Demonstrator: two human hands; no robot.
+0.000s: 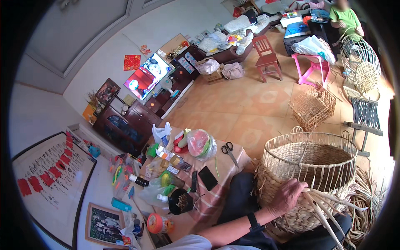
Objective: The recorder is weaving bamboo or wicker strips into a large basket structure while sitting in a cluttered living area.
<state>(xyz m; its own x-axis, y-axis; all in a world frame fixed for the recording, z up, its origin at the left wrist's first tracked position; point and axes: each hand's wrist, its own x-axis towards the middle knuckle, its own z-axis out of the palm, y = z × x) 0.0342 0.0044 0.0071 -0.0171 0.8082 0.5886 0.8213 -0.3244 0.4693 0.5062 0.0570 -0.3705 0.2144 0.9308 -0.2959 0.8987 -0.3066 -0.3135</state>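
A large round straw basket (pixel 270 175) with a tightly woven lower wall and open upright stakes under its rim stands against my dark-trousered legs. My left hand (pixel 287 199), with a dark band on the wrist, presses against its near wall. The fingers are bent and closed at the weave, pinching where several pale straw strips (pixel 327 225) come out. These loose strips fan out to the right and down over my leg. My fingertips are partly hidden behind the hand. My right hand does not show.
Loose straw (pixel 364 208) is heaped right of the basket. On the cloth-covered table (pixel 233 183) lie scissors (pixel 229 154), a phone (pixel 208 178), bottles and bags. Beyond are a wicker basket (pixel 313 106), a black-webbed stool (pixel 365 116), a red chair (pixel 266 58) and a person in green (pixel 346 18).
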